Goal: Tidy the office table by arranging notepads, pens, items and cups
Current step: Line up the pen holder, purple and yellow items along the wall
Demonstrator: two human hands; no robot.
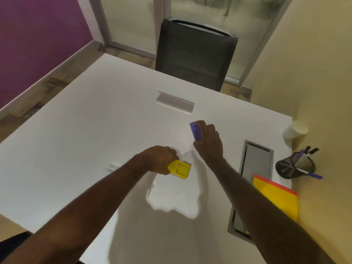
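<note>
White table (80, 141), mostly bare. L hand (162, 159) closed round a small yellow block (180, 169), prob. a sticky-note pad, held at mid-table. R hand (208, 139) wrapped round a purple item (195, 131), type unclear, lifted just beyond. Along the right edge, already grouped: black mesh pen holder (294, 166) w/ pens, white paper cup (295, 129) behind it, yellow notepad (278, 197) w/ orange edge beside the grey cable hatch (257, 162). Est. progress: nearly done; only the two held items left to place.

The left hand (162, 159) hides part of a blurred yellow item (180, 169), perhaps a stapler.
</note>
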